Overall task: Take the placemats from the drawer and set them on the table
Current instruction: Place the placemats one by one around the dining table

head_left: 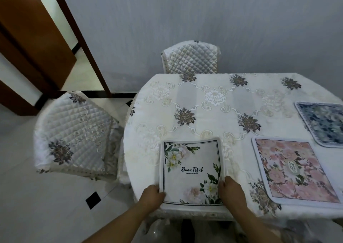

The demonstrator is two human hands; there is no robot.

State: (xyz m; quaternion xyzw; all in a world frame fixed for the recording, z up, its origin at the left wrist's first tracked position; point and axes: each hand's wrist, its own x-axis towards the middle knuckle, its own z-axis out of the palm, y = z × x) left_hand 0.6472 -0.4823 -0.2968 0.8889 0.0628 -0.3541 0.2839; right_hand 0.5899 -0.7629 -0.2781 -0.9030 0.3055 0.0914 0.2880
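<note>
White flower placemat (191, 170) flat on the near edge of the bench (213, 116), pinched at its near corners by the left hand (151, 196) and the right hand (232, 192). Pink placemat (295, 170) just to the right, blue placemat (323, 124) farther back. Padded chair (74, 131) at the left, another chair (191, 57) at the far side.

Blue placemat (323, 124) cut off by right frame edge, pink placemat (295, 170) lower-right corner cropped, small print on white placemat (191, 183) illegible, door (27, 38) cropped at upper left.
</note>
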